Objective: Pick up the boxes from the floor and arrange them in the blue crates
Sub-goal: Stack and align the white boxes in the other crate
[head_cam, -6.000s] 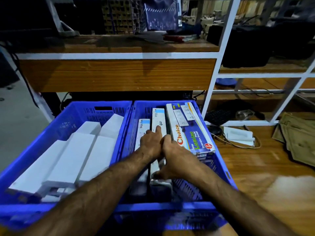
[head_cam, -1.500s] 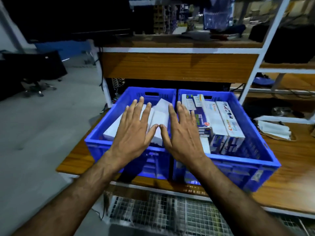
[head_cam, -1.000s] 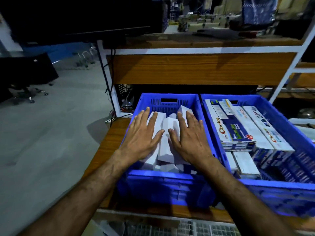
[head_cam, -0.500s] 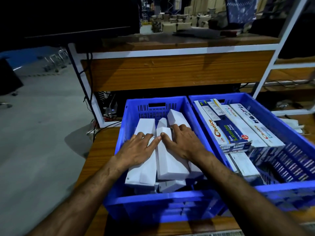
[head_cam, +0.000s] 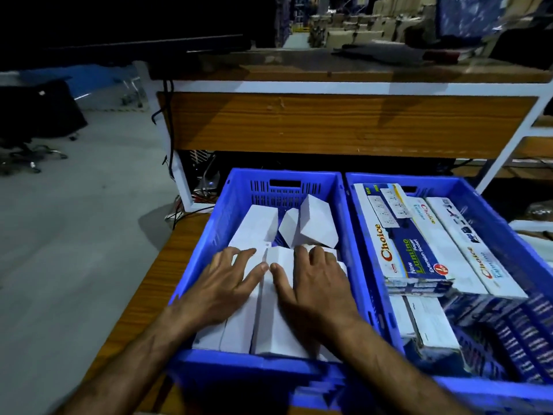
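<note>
white boxes [head_cam: 270, 313] look light, stiff | best gripped along long sides | fingers [head_cam: 245, 254] flat, pressed on them, 6 o'clock in left crate [head_cam: 281, 178]

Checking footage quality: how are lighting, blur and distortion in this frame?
Head view: dim, top left nearly black; white boxes brightest; near rim of the left crate smeared by blur; shelf frame bowed by the wide lens.

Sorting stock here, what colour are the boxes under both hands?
Plain white boxes, clearest in the head view.

plain boxes [head_cam: 257, 232] in left crate [head_cam: 239, 187], printed boxes [head_cam: 401, 244] right
</note>
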